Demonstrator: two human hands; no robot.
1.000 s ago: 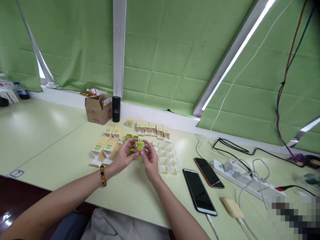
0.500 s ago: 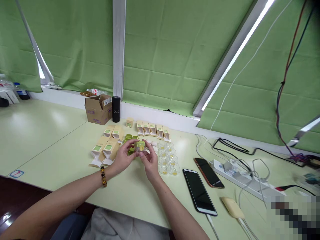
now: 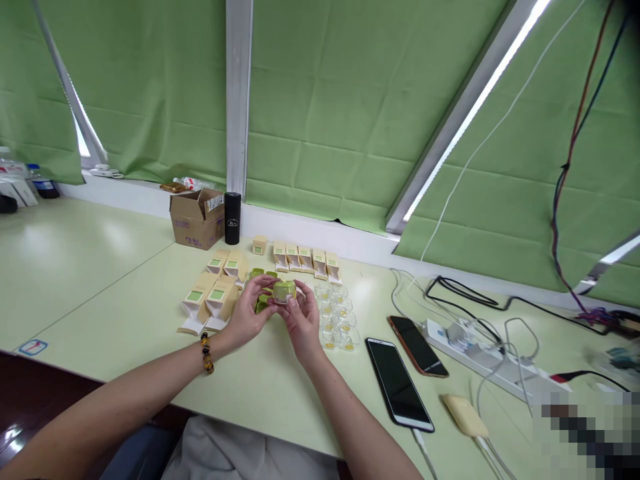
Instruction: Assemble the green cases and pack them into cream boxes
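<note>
A small clear jar with a green lid (image 3: 284, 291) is held above the table between both hands. My left hand (image 3: 250, 310), with a bead bracelet on its wrist, pinches the jar from the left. My right hand (image 3: 303, 320) has its fingers closed round the jar's right side and lid. Under the hands lie more green lids (image 3: 260, 275). Several empty clear jars (image 3: 340, 320) stand just right of my right hand. Small beige cartons with green labels (image 3: 209, 301) lie left of my left hand, and a row of them (image 3: 305, 259) stands behind.
A cardboard box (image 3: 196, 217) and a black cylinder (image 3: 232, 218) stand at the back by the window. Two phones (image 3: 400, 381) (image 3: 418, 346), a power strip (image 3: 480, 353) with tangled cables and a yellow charger (image 3: 465, 415) lie to the right. The pale green table (image 3: 90, 267) stretches left.
The jar has been turned between the fingers, its lid side rotating from facing me to sideways, and the hands have shifted slightly right and up.
</note>
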